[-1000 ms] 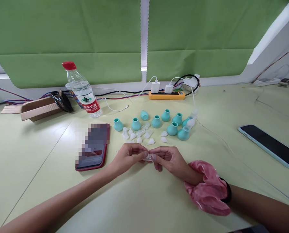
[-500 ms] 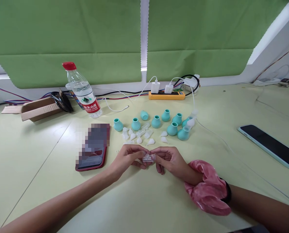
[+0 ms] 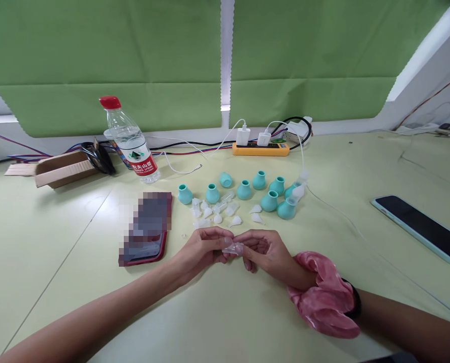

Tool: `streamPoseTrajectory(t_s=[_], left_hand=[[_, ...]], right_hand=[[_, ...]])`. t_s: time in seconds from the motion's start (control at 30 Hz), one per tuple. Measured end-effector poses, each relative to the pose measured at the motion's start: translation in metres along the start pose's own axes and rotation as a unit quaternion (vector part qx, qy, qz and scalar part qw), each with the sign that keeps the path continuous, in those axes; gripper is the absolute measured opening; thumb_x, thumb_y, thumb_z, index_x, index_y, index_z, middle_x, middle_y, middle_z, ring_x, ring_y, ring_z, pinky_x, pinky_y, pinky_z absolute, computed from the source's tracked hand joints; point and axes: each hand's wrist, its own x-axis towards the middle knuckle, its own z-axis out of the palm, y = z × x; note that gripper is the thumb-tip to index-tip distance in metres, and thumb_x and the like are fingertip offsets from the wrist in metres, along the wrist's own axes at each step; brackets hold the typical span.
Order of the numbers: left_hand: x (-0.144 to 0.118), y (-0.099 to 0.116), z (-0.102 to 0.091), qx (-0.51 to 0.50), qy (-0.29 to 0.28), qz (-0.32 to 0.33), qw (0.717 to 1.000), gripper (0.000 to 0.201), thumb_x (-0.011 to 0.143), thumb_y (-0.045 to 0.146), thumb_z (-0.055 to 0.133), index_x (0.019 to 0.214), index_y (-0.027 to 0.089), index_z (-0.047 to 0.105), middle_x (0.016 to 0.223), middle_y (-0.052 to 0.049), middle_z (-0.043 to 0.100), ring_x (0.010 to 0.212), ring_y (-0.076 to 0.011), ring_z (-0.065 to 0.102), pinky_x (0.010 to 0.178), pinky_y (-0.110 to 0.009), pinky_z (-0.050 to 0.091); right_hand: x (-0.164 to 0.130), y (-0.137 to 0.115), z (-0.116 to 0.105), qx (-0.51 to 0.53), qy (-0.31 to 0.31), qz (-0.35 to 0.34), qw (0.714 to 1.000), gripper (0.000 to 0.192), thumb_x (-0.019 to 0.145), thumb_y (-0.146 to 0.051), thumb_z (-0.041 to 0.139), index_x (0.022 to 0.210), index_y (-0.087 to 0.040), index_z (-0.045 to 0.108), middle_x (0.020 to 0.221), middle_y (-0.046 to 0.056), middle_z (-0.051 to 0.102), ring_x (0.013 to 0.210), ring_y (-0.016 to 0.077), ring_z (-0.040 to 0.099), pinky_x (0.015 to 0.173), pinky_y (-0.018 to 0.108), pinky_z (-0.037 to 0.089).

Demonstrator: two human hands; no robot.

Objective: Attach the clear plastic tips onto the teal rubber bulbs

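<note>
Left hand (image 3: 204, 248): fingertips pinched on clear part (image 3: 233, 247).
Right hand (image 3: 264, 250): pinching its other end, low over table (image 3: 247, 312).
Done: one bulb (image 3: 290, 206) appears tipped.
Left: seven bare bulbs (image 3: 243, 189), loose tips (image 3: 217, 210).

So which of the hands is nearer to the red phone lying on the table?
Left. The left hand is just right of the red phone, with a small gap of table between. The right hand lies farther right, beyond the left hand; both pinch a small clear plastic piece.
</note>
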Motion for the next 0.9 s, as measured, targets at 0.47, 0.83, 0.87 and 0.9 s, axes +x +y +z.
streamPoseTrajectory(t_s=[0.47,0.83,0.87,0.9], left_hand=[[-0.009,-0.008,0.01,0.096,0.04,0.085,0.991,0.016,0.069,0.015,0.059,0.069,0.013,0.043,0.061,0.0,0.052,0.056,-0.0095,0.048,0.055,-0.023,0.037],[-0.012,-0.011,0.012,0.082,0.026,0.115,0.99,0.024,0.072,0.015,0.058,0.071,0.016,0.033,0.063,0.003,0.049,0.06,-0.008,0.047,0.055,-0.021,0.035],[-0.012,-0.012,0.012,0.079,0.027,0.112,0.99,0.025,0.072,0.014,0.057,0.071,0.017,0.032,0.063,0.003,0.048,0.059,-0.0074,0.047,0.055,-0.02,0.035],[-0.012,-0.013,0.013,0.087,0.028,0.111,0.99,0.026,0.072,0.013,0.057,0.071,0.017,0.031,0.062,0.003,0.048,0.058,-0.0073,0.047,0.055,-0.02,0.036]], right_hand=[[-0.004,0.004,0.005,-0.053,0.026,-0.009,0.998,0.018,0.068,-0.027,0.062,0.08,-0.014,0.065,0.054,0.0,0.056,0.039,0.0052,0.046,0.036,0.018,0.038],[-0.005,0.001,0.007,-0.101,0.031,-0.032,0.994,0.016,0.069,-0.028,0.059,0.076,-0.013,0.063,0.054,0.0,0.055,0.039,0.0055,0.045,0.037,0.019,0.039],[-0.006,0.001,0.007,-0.111,0.032,-0.038,0.993,0.015,0.068,-0.027,0.06,0.074,-0.013,0.063,0.054,0.0,0.055,0.039,0.0055,0.044,0.037,0.019,0.039],[-0.006,0.001,0.008,-0.118,0.032,-0.043,0.992,0.014,0.068,-0.027,0.061,0.072,-0.014,0.063,0.055,0.0,0.056,0.04,0.0056,0.045,0.037,0.019,0.039]])
